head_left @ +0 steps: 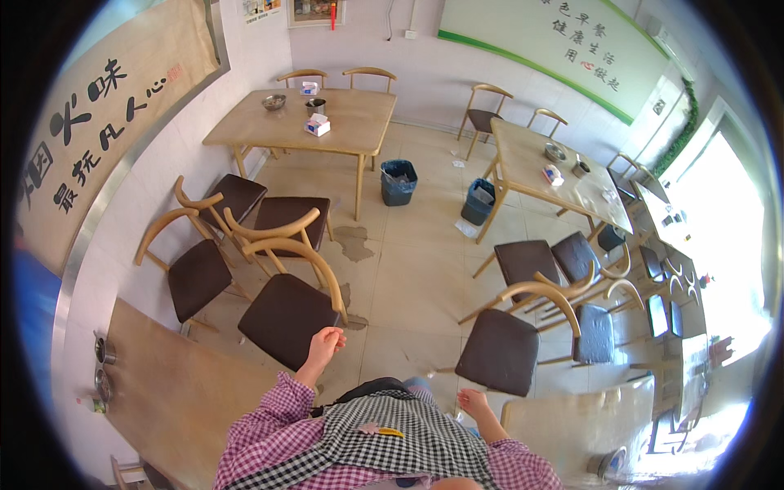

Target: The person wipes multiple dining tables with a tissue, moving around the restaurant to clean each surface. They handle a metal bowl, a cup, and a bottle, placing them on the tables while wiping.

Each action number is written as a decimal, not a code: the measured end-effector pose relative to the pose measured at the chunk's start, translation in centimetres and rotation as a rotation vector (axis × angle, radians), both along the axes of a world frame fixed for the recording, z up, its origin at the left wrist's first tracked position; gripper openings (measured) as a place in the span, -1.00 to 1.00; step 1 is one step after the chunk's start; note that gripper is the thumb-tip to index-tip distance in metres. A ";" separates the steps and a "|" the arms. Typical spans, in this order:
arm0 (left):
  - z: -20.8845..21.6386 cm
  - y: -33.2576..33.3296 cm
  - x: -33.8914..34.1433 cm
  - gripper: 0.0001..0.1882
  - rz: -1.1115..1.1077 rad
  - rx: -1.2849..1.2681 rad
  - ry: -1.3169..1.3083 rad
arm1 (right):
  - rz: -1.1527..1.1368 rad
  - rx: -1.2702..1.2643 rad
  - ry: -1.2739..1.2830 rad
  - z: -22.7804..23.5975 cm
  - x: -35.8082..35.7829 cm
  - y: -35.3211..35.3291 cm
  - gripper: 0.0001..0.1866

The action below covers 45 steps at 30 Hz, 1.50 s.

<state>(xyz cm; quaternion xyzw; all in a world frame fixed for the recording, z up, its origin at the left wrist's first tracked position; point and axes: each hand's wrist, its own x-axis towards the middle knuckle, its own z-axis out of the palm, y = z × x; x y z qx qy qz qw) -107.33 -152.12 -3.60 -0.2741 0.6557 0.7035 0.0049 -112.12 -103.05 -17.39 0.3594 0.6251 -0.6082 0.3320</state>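
My left hand (328,345) hangs in the air in front of me, its fingers curled together with nothing seen in them. Just beyond it is a wooden chair with a dark brown seat (286,318). Lower and to the right, my right hand (471,402) is loosely closed, also with nothing visible in it. It is apart from the nearest brown-seated chair (498,351) on the right and close to the corner of a wooden table (572,412). Both forearms wear pink checked sleeves, over a black-and-white checked apron.
A wooden table (163,384) is at my left. Several chairs (200,278) stand left and right of the tiled aisle (408,286). Two lined bins (398,183) stand farther on, between two tables (269,122) bearing bowls and tissue packs. Dark wet-looking patches (354,242) mark the floor.
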 end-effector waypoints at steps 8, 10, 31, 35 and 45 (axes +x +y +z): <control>-3.7 -10.0 -17.3 -0.80 0.218 -0.106 0.070 | 0.293 0.231 -0.085 -1.3 -27.1 -5.0 -0.90; -5.4 -12.7 -21.6 -0.81 0.344 -0.182 0.051 | 0.347 0.266 -0.036 -1.9 -36.5 -8.3 -0.89; -8.2 -36.2 -38.4 -0.31 -0.531 -0.884 -0.895 | 1.169 -0.152 0.320 11.5 -81.0 -68.2 -0.72; -8.5 -37.3 -37.4 -0.29 -0.592 -0.695 -0.948 | 1.229 -0.106 0.374 10.2 -86.2 -75.4 -0.73; -14.6 -39.9 -33.3 -0.42 -0.731 -0.084 -1.073 | 1.130 0.498 1.356 3.0 -95.0 -99.8 -0.64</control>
